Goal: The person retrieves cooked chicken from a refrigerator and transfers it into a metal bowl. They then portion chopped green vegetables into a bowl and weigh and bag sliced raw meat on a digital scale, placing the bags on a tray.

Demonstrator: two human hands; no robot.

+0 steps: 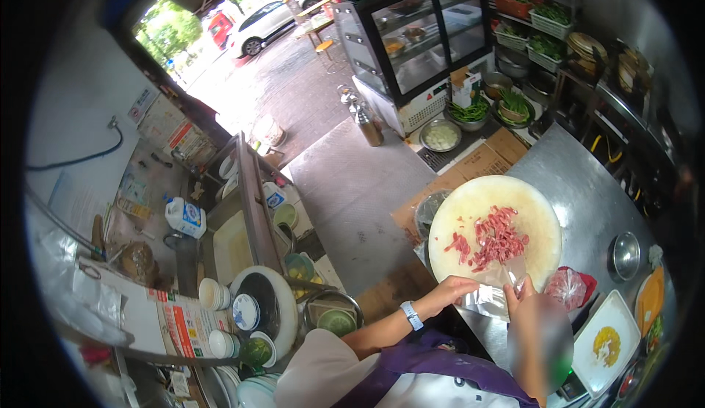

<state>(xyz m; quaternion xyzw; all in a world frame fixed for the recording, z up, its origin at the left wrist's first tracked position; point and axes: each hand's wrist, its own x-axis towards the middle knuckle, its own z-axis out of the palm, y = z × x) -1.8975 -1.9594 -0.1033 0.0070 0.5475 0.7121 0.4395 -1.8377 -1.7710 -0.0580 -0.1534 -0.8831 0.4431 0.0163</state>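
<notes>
Pieces of sliced raw red meat (498, 237) lie on a round, pale chopping board (537, 198) on a steel counter. My left hand (460, 289) pinches the left side of a clear plastic bag (487, 298) at the board's near edge. On the bag's right side is my right hand (520, 295), its fingers closed on the plastic close to the meat. Part of the right forearm is blurred. Just right of the board sits a knotted plastic bag of pinkish meat (567, 288) on a red cloth.
To the right are a steel bowl (626, 255) and a white tray (586, 361) with yellow bits. Beyond the board stand a steel flask (368, 127), a bowl of pale pieces (440, 135) and a glass display fridge (413, 50). A sink (234, 243) and stacked bowls (213, 293) are at left.
</notes>
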